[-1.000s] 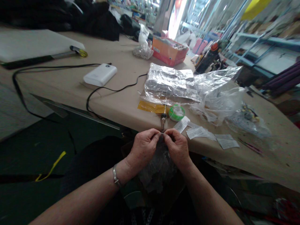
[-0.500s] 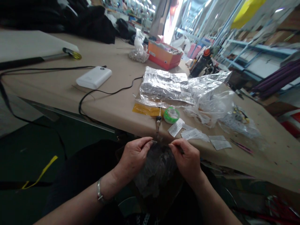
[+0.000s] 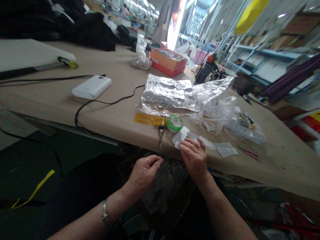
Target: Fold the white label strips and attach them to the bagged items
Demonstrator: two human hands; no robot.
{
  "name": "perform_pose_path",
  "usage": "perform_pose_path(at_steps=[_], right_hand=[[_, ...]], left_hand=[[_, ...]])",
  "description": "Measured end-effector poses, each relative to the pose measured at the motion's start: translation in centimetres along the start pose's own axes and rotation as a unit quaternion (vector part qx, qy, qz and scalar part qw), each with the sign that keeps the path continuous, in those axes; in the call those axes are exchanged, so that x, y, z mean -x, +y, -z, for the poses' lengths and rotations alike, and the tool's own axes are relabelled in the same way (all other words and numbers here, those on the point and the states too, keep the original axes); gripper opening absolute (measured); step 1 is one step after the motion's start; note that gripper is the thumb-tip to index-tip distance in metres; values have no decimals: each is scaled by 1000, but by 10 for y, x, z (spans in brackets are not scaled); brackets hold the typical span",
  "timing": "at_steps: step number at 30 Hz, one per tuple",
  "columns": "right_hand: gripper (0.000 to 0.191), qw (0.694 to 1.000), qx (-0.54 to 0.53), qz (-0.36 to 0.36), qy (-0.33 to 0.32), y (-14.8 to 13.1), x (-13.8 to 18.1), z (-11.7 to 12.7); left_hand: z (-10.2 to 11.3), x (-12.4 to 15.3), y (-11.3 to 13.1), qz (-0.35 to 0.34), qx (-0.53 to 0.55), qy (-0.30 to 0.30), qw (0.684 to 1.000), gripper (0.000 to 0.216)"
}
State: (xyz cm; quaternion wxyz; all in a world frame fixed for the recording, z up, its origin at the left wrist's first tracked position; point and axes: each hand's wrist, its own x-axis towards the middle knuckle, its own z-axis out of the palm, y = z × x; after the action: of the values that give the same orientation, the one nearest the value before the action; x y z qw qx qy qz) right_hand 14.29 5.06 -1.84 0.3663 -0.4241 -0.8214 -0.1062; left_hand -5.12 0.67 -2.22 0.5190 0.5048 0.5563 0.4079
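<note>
My left hand point(image 3: 145, 171) is in front of the table edge, thumb and forefinger pinched together; whatever they hold is too small to make out. My right hand point(image 3: 195, 155) lies over the table edge with fingers stretched out, the tips touching a white, thin slip point(image 3: 180, 136) among several on the table. Below both hands is a heap of clear plastic scraps point(image 3: 163, 186). A soldering iron point(image 3: 161, 131) points at me near the edge, its rear under a clear plastic bag point(image 3: 170, 95). Beside it stands a round green container point(image 3: 175, 124) with pale content.
Amber film point(image 3: 146, 119) lies left of the iron. A white power bank point(image 3: 92, 87) and a black cable point(image 3: 112, 101) are further left. Pink tweezers point(image 3: 248, 153) and a bag of small parts point(image 3: 246, 125) lie right. An orange box point(image 3: 168, 63) stands behind.
My right hand has left its pinch beside the left hand and reached forward to the white slips, fingers now stretched. My left hand stays pinched. The view has shifted slightly.
</note>
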Motion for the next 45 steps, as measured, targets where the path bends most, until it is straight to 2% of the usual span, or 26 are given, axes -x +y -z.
perform_pose_path(at_steps=[2, 3, 5, 7, 9, 12, 16, 18, 20, 25, 32, 35, 41, 45], right_hand=[[14, 999, -30, 10, 17, -2, 1, 5], [15, 999, -46, 19, 21, -5, 2, 8], [14, 996, -74, 42, 16, -13, 7, 15], [13, 994, -90, 62, -3, -23, 14, 22], [15, 992, -97, 80, -31, -30, 22, 27], [21, 992, -90, 77, -49, -27, 29, 32], [36, 999, 10, -25, -46, 1, 26, 32], [35, 994, 69, -56, -63, 16, 24, 29], [28, 992, 92, -55, -69, 26, 24, 24], [21, 998, 41, -52, -23, 34, 31, 19], [16, 989, -80, -110, 61, 36, 30, 23], [17, 987, -122, -69, 80, 23, 31, 29], [15, 983, -161, 65, -52, -17, 43, 40], [14, 981, -156, 87, -80, -24, 47, 41]], left_hand=[[-9, -1, 9, 73, 111, -31, 991, 13], [-14, -1, 14, 113, 184, -53, 975, 14], [-23, -3, 21, 176, 324, -92, 925, 19], [-30, -5, 27, 204, 413, -113, 880, 21], [-37, -7, 30, 213, 445, -108, 863, 15], [-44, -10, 33, 224, 432, -90, 869, 7], [-48, -9, 34, 247, 351, -80, 899, 8], [-48, -7, 33, 248, 320, -84, 911, 11], [-48, -6, 32, 244, 307, -91, 915, 13], [-50, -4, 27, 246, 295, -95, 918, 9], [-52, -4, 31, 267, 293, -98, 913, 11], [-50, -3, 35, 277, 320, -113, 899, 13], [-48, -2, 35, 247, 402, -172, 865, 12], [-48, 0, 32, 249, 416, -189, 854, 10]])
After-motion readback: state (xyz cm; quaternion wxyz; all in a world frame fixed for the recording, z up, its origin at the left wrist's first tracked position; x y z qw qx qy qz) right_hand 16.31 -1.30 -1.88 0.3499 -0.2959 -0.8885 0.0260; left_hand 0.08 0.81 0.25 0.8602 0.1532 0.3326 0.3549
